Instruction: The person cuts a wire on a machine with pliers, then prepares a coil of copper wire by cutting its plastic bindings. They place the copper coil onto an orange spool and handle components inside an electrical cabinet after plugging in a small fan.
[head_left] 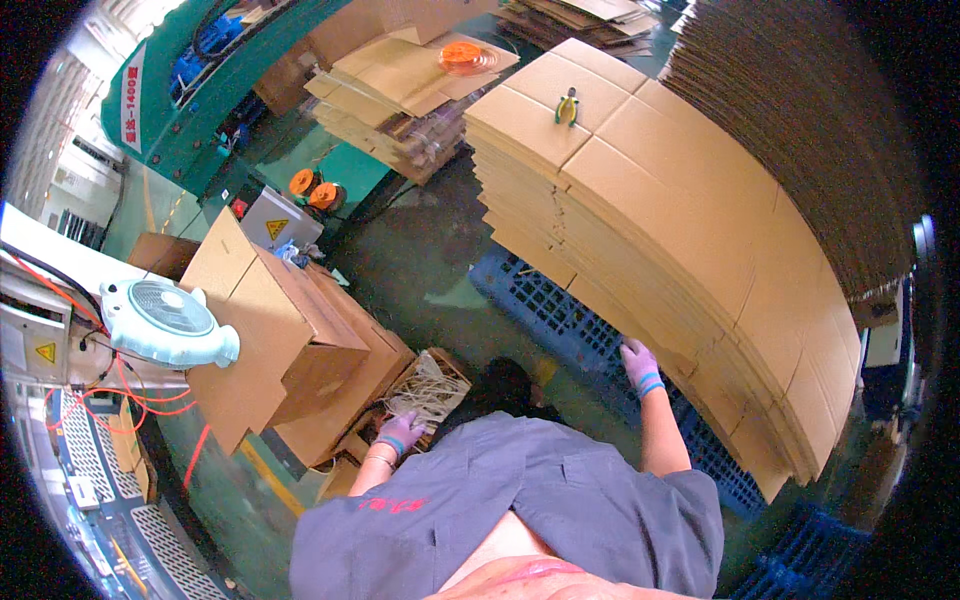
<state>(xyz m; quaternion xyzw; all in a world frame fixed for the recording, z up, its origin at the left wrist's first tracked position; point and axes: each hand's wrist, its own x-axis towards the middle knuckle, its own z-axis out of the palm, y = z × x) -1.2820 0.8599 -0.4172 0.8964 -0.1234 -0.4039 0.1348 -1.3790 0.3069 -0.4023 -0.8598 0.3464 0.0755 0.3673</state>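
Note:
My left hand (401,432), in a purple glove with a blue cuff, reaches down to an open carton full of tangled white strips (432,392). Its fingertips meet the strips, and whether they grip any is not clear. My right hand (641,368), gloved alike, hangs beside the tall stack of flat cardboard sheets (690,170), above the blue plastic pallet (555,308). The fingers are curled in, and nothing shows in them. Pliers (567,107) with yellow-green handles lie on top of the stack.
To my left, folded brown cartons (310,345) stand beside a pale blue fan (165,318). Orange spools (315,188) sit near a green machine (150,110). A lower cardboard pile (385,75) bears another orange spool (461,57). More stacked cardboard (800,120) rises at far right.

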